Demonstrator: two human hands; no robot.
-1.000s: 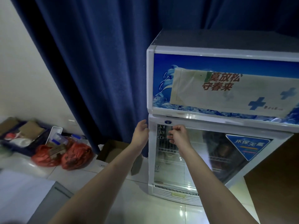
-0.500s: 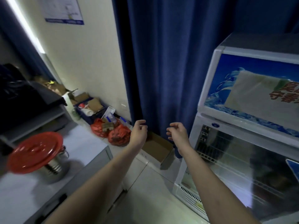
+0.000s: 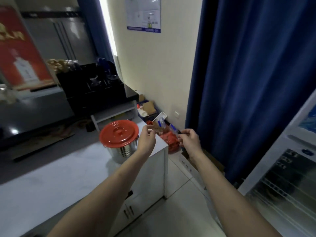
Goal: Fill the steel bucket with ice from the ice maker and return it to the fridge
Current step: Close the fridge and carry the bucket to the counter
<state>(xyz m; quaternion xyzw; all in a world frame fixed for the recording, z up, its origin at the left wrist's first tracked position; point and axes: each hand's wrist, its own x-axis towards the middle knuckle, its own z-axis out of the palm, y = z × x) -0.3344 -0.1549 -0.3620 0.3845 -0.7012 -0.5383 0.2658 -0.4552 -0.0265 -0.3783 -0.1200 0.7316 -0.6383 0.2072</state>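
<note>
head view swings left vs 0.5 s ago: fridge (image 3: pixel 289 171) now at right edge, steel bucket (image 3: pixel 122 149) with red lid (image 3: pixel 119 133) near centre, upright on white counter (image 3: pixel 56 182). both hands raised, empty, fingers loosely curled; left hand (image 3: pixel 146 140) now just beside lid, right hand (image 3: pixel 189 141) before blue curtain (image 3: pixel 248 82). red bags (image 3: pixel 171 141) on floor between counter and curtain.

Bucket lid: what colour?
Red, on the steel bucket; lid shows clearest in the head view.
</note>
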